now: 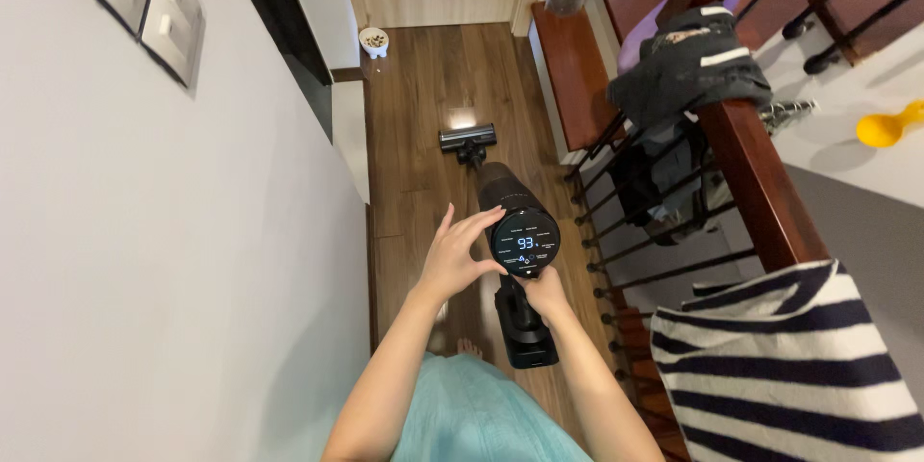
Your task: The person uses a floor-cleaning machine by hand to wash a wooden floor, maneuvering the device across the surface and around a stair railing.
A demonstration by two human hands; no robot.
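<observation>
Two hands on the stick vacuum [520, 260], which stands nearly upright over the wood floor [423, 106] with its brush head [468, 139] flat down there. From my feed, the right hand [546, 291] is wrapped shut round the grip to carry the weight, so the left hand [452, 255] stays open, fingertips at the round screen [526, 243] rim. Striped shirt [789, 356] hangs on the banister [756, 183].
</observation>
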